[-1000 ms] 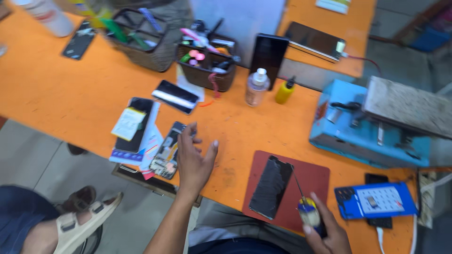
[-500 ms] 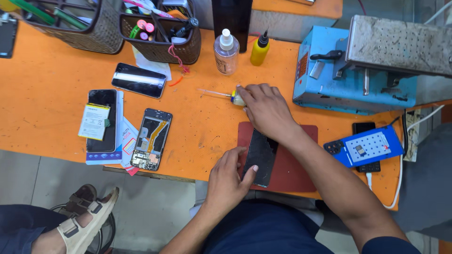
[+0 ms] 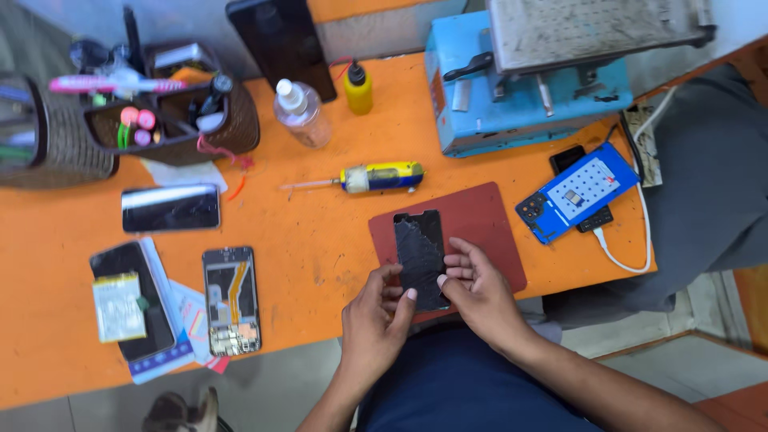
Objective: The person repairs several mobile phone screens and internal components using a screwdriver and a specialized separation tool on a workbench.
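Cracked black phone screen [image 3: 421,258]: laid lengthwise on the dark red mat [image 3: 480,220], its near end gripped between the fingers of the left hand [image 3: 374,320] and right hand [image 3: 478,294]. Beyond the mat, a yellow-handled screwdriver [image 3: 376,178] is laid; to its left, an opened phone body [image 3: 230,299].

Yellow-handled screwdriver [image 3: 376,178] centre frame; clear bottle [image 3: 302,114] above it; blue machine [image 3: 536,80] upper right; opened phone [image 3: 231,300] lower left.
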